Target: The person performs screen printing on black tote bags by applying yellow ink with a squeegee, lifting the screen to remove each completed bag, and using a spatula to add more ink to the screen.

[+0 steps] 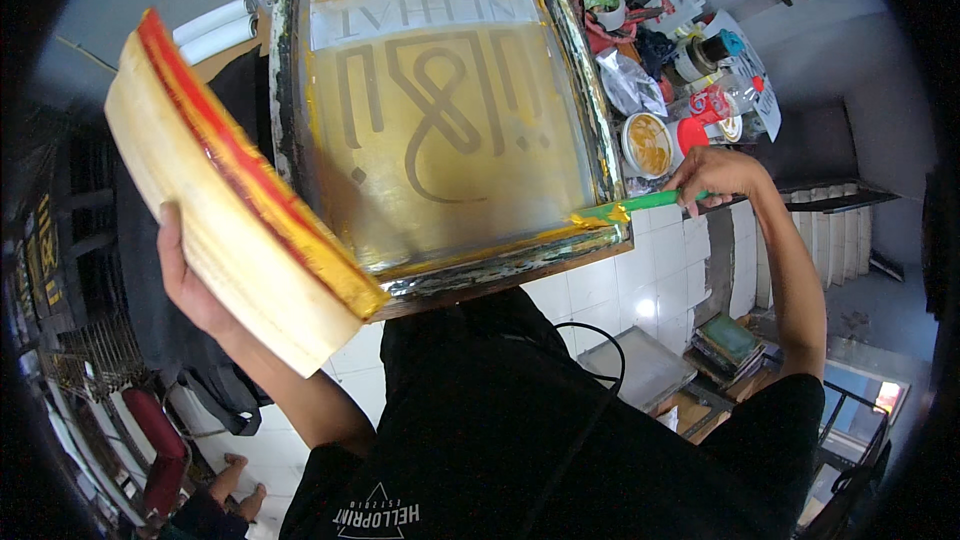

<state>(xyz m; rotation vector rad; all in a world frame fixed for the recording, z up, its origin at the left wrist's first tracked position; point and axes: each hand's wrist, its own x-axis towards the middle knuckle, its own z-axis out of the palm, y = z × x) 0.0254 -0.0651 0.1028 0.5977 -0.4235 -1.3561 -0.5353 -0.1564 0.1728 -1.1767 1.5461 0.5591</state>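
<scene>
A wide wooden squeegee [235, 210] with red and yellow ink along its blade edge is gripped in my left hand [190, 275], tilted over the left side of a screen-printing frame [603, 105]. The frame's yellowish mesh [530, 150] carries dark curving lettering and a paler strip at the far end. My right hand [718, 178] is closed round the handle of a green spatula [652, 201]. Its yellow-smeared end lies at the near right corner of the frame, where yellow ink [597, 218] has gathered.
Beyond my right hand stand a tub of orange-yellow ink [648, 145], a red lid [691, 133] and a plastic bottle [712, 104]. White rolls [215, 30] lie back left. Stacked frames [728, 340] rest low on the right. Another person's feet [238, 480] show lower left.
</scene>
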